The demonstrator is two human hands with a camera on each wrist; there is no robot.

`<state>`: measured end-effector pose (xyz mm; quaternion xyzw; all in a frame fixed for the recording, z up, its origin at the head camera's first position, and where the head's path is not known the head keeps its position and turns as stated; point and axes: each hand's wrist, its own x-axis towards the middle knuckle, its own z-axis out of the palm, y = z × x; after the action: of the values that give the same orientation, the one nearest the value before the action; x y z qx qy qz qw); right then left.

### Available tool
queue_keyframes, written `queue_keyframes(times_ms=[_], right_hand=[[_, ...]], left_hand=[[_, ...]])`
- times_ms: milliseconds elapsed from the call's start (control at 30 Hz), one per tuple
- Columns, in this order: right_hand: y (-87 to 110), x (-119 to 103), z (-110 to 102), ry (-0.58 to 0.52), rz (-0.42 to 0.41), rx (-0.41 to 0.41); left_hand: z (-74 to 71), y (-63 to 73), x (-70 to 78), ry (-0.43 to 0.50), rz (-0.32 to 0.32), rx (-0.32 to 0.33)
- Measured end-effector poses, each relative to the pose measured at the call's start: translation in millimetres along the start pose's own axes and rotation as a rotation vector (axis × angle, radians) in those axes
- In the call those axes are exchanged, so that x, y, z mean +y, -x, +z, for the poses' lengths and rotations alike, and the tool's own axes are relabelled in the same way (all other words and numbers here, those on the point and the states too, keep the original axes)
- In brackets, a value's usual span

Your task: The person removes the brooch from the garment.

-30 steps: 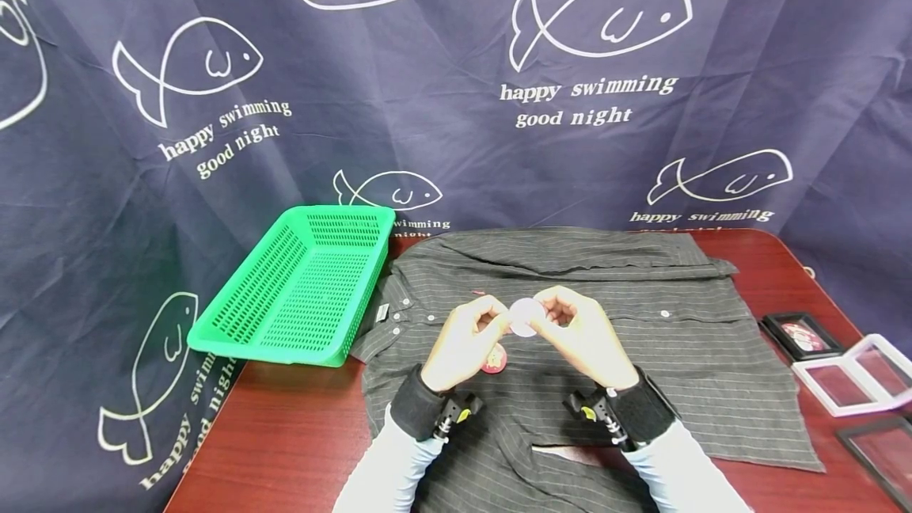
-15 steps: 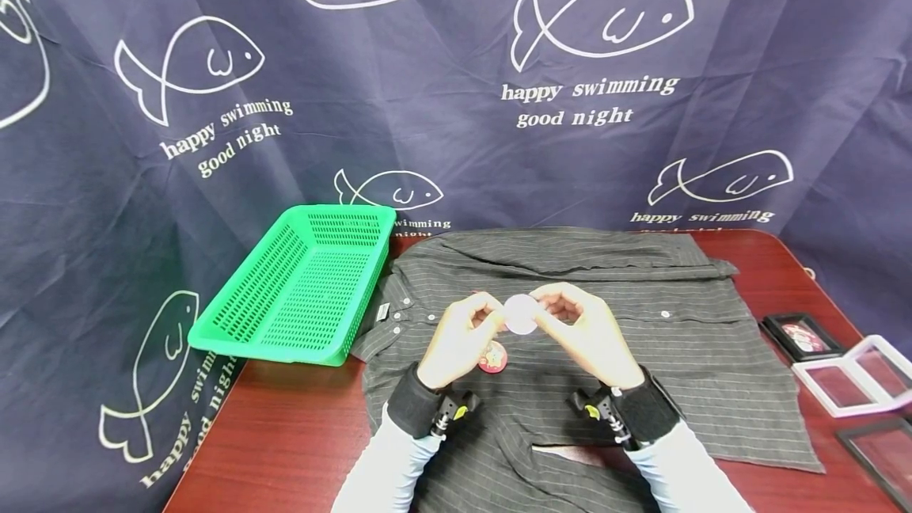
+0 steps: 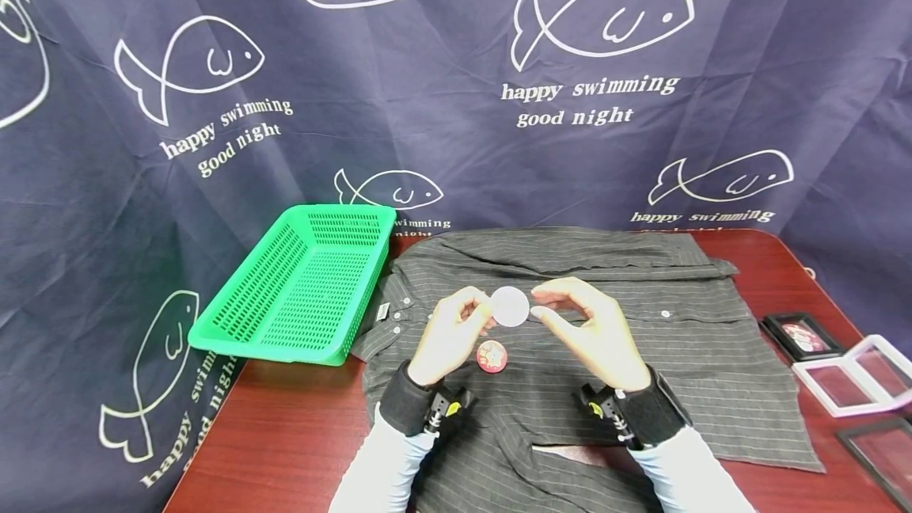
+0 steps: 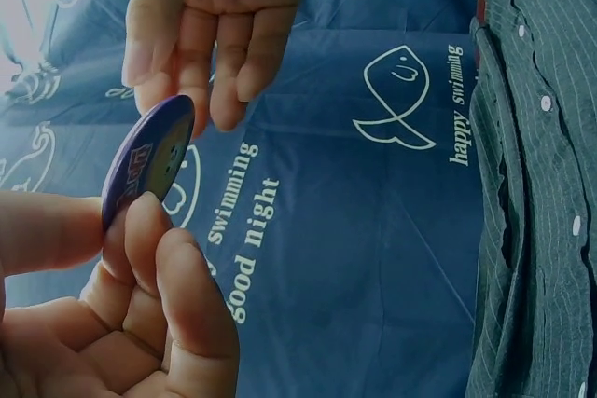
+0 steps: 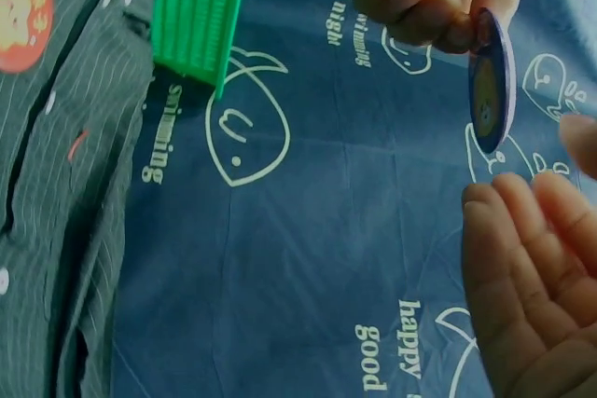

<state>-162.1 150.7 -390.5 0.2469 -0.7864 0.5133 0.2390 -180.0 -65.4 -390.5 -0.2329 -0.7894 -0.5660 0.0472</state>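
Note:
Between the left thumb and fingertips, a round badge (image 3: 509, 306) is pinched by its edge, raised over the dark striped shirt (image 3: 712, 394). Its pale, plain side faces the head camera; the left wrist view shows a purple printed face on the badge (image 4: 149, 157). The left hand (image 3: 450, 336) holds it alone. Just to its right, the right hand (image 3: 597, 332) has thumb and fingers spread, apart from the badge; the right wrist view shows that gap too. A red round badge (image 3: 492, 356) with a cartoon picture lies on the shirt below the hands.
A green plastic basket (image 3: 340, 339) stands at the left on the red-brown table (image 3: 285, 434). At the right lie a black frame (image 3: 803, 336) with a red picture, an opened white frame (image 3: 837, 385) and a dark frame (image 3: 883, 454). A patterned blue curtain (image 3: 442, 101) hangs behind.
The right hand has let go of the pale badge and drawn slightly right, its fingers spreading. Holding the badge, the left hand has shifted slightly left and up, uncovering the red badge.

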Motion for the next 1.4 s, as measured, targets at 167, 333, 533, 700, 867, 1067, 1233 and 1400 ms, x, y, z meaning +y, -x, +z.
queue_keyframes(times_ms=[167, 333, 533, 700, 867, 1067, 1233, 1400], right_hand=[[-1.0, 1, 1, 0.064, -0.150, -0.016], [-1.6, 4, 4, 0.170, -0.260, -0.009], [-1.3, 5, 8, 0.285, -0.365, -0.009], [-1.1, 4, 10, 0.384, -0.413, -0.002], [-1.4, 5, 13, 0.392, -0.468, 0.014], [-1.3, 7, 15, 0.363, -0.522, 0.035], [-2.1, 7, 16, 0.372, -0.589, 0.065], [-3.9, 5, 14, 0.428, -0.667, 0.093]], left_hand=[[-2.7, -0.3, 2.2, 0.020, -0.024, 0.014], [-5.4, -0.6, 2.1, 0.037, -0.041, 0.007], [-6.0, -0.4, 3.9, 0.052, -0.048, -0.009], [-5.1, -0.2, 3.5, 0.074, -0.056, -0.027], [-3.8, -0.2, 3.3, 0.086, -0.064, -0.047], [-2.8, -0.7, 2.2, 0.098, -0.061, -0.033], [-2.3, -0.3, 3.7, 0.111, -0.066, -0.020], [-1.5, -0.4, 6.7, 0.112, -0.080, -0.025]])
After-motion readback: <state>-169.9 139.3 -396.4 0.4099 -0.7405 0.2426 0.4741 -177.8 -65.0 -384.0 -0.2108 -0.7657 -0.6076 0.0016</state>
